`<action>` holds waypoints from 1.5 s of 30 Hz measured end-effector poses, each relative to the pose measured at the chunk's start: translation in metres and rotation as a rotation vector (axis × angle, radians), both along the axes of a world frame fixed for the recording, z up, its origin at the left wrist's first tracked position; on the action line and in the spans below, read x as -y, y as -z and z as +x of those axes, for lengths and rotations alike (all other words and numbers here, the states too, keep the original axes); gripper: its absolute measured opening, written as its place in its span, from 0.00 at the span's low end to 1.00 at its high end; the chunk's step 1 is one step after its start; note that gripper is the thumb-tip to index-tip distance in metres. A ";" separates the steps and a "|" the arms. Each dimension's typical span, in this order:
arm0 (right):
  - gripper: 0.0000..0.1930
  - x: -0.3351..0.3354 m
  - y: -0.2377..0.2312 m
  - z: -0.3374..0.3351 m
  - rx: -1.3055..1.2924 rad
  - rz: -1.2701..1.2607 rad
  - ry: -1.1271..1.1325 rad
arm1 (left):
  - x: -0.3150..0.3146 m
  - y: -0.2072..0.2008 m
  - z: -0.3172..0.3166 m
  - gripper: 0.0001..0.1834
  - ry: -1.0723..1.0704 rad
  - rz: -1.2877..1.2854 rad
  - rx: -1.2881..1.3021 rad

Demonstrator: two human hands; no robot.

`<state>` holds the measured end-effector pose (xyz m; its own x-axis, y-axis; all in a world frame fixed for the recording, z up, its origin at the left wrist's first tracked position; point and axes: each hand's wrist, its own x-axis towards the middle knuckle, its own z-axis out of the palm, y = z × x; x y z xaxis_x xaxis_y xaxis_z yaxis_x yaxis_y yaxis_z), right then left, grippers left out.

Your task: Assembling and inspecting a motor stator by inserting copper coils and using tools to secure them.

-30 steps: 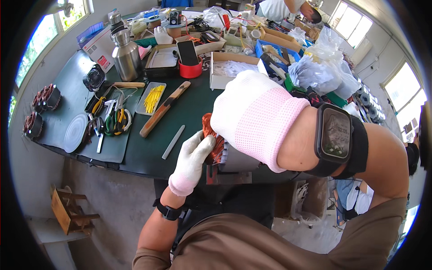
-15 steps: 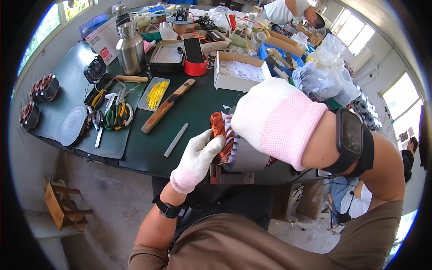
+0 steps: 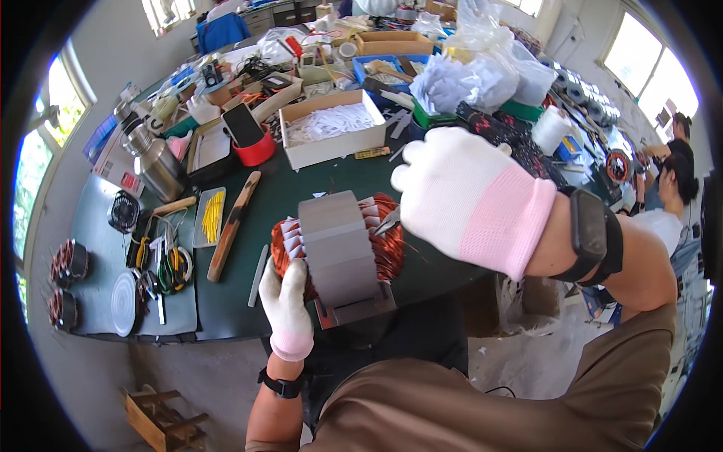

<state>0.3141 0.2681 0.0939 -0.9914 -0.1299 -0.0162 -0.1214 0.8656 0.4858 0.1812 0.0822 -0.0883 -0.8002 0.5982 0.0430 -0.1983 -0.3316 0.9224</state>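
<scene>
A motor stator (image 3: 337, 237), a grey core with copper windings and white insulation slips at both ends, sits on a metal bracket (image 3: 360, 307) at the table's front edge. My left hand (image 3: 288, 301), in a white and pink glove, grips the lower part of the left copper winding (image 3: 287, 239). My right hand (image 3: 459, 197), gloved alike, is closed beside the right winding (image 3: 388, 248). From it sticks out a metal-tipped hand tool (image 3: 387, 223), its tip at the slips of that winding. The tool's handle is hidden in the glove, so its kind is unclear.
Left of the stator lie a grey strip (image 3: 258, 276), a wooden stick (image 3: 233, 226), a tray of yellow pieces (image 3: 212, 215) and several pliers and scissors (image 3: 175, 267). Behind stands a carton of white slips (image 3: 331, 129). Two people (image 3: 670, 181) are at the far right.
My view has swung to the right. My right hand has gone from the stator's left end to its right end, and the metal tool tip now shows. My left hand stays at the left winding.
</scene>
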 end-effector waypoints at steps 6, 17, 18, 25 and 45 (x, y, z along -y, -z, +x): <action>0.05 0.002 0.030 0.008 -0.136 -0.136 -0.097 | -0.005 0.005 0.004 0.23 -0.044 -0.016 -0.054; 0.05 0.019 0.030 0.010 -0.069 -0.011 -0.115 | -0.005 0.009 0.002 0.22 -0.023 0.014 -0.103; 0.05 0.020 0.032 0.013 -0.086 0.014 -0.102 | -0.008 0.010 0.002 0.22 -0.009 0.021 -0.104; 0.05 0.024 0.023 0.000 0.066 -0.108 -0.081 | -0.005 0.009 0.000 0.21 -0.016 0.035 -0.069; 0.05 -0.012 0.026 0.020 -0.108 -0.044 -0.055 | 0.006 0.004 -0.007 0.19 0.069 0.024 -0.015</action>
<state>0.3341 0.2799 0.0681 -0.9785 -0.1820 0.0970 -0.1180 0.8798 0.4605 0.1741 0.0759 -0.0925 -0.7561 0.6507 0.0697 -0.2078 -0.3397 0.9173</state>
